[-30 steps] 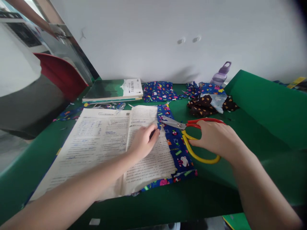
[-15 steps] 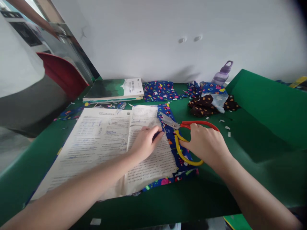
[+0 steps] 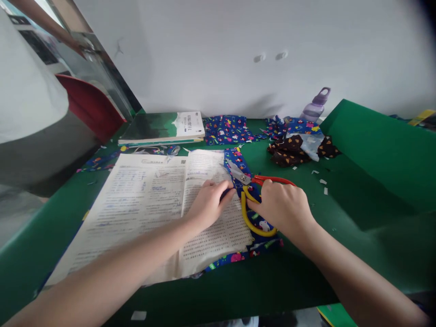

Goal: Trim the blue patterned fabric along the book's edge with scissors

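An open book [image 3: 143, 195] with printed pages lies on top of blue patterned fabric [image 3: 237, 156], which shows as a strip along its right and lower edges. My left hand [image 3: 209, 206] rests on the right page, thumb and fingers pinched at the cloth's inner edge; exactly what lies between the fingertips is partly hidden. My right hand [image 3: 288, 206] grips large scissors [image 3: 243, 178] with one red and one yellow handle. Their blades are parted over the fabric strip beside the page, pointing up and left, just beyond my left fingertips.
Stacked books [image 3: 153, 127] stand against the wall, beside a blue patterned cloth piece [image 3: 225, 129]. Brown fabric [image 3: 289, 150] lies near a purple bottle [image 3: 314, 109]. White scraps [image 3: 323, 181] dot the green table [image 3: 340, 254]. A green panel [image 3: 381, 159] rises at right. A person [image 3: 27, 91] is at left.
My right hand and the scissors have moved left, nearer the page and my left hand. The handles look closer together. My left hand has barely shifted.
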Demonstrator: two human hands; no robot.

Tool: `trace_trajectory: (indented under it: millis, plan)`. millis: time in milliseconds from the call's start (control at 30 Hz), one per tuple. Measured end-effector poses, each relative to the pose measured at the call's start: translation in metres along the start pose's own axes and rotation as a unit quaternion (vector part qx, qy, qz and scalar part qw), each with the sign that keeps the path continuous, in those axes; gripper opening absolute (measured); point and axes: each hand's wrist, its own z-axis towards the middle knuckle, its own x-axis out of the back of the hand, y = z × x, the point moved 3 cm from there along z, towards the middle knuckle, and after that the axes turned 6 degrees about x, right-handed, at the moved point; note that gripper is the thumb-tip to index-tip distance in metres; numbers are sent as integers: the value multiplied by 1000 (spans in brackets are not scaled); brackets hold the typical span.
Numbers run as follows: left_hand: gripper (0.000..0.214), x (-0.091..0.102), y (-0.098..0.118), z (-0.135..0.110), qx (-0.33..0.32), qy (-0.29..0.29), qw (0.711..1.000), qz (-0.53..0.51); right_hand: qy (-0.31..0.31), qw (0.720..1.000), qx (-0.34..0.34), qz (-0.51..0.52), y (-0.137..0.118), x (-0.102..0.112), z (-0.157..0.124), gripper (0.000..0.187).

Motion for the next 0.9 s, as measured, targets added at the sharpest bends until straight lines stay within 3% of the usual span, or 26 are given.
trace_trajectory:
  millis: [467,900]
  plan:
    - [19,-1,-1,0,-12,3,1000,20,-30,1000,-3,3,-7,7,5,39]
    - [17,-3,-1,0,-36,10,999,21,-58,998,-12,32,-7,0,6,38]
